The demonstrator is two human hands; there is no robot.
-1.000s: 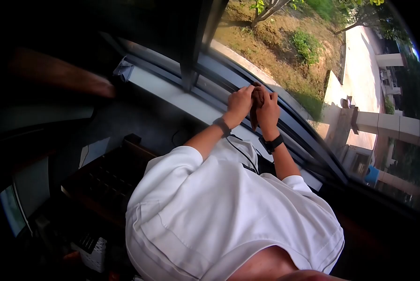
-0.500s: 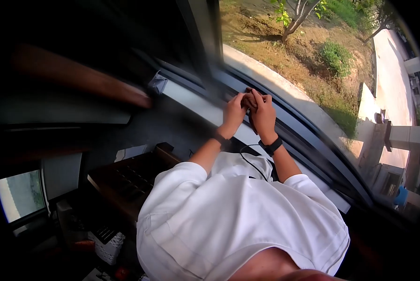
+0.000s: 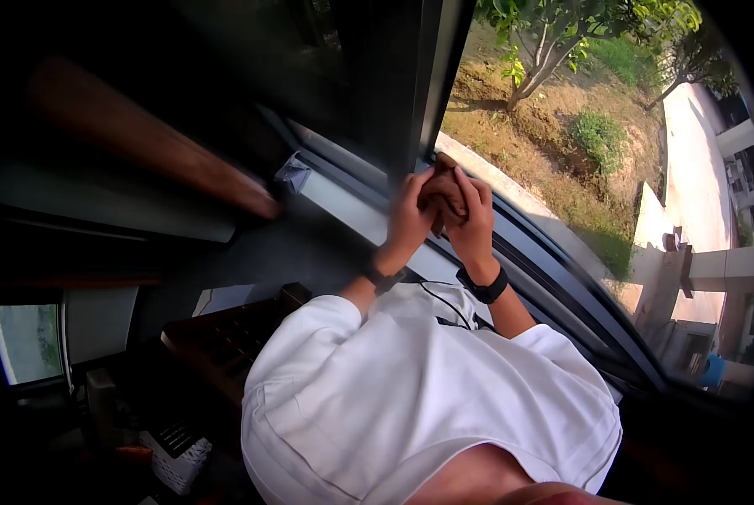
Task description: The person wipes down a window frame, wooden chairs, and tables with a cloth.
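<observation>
White shirt [image 3: 427,387] nearest, a black cord [image 3: 448,305] just past it; then a dark band [image 3: 384,276] worn at left and a black watch [image 3: 485,287] at right, face too dark to read. And here's the action: left hand [image 3: 405,217] and right hand [image 3: 476,227] close together, each grip clamped on the brown cloth [image 3: 444,198], bunched and folded between them. It's up by the window frame [image 3: 549,263]; touching or not, can't tell. On the white sill [image 3: 347,210], a crumpled packet [image 3: 293,174], any print too blurred to read. Outside: tree [image 3: 530,77], green bush [image 3: 597,141], sunlit path [image 3: 684,156].
</observation>
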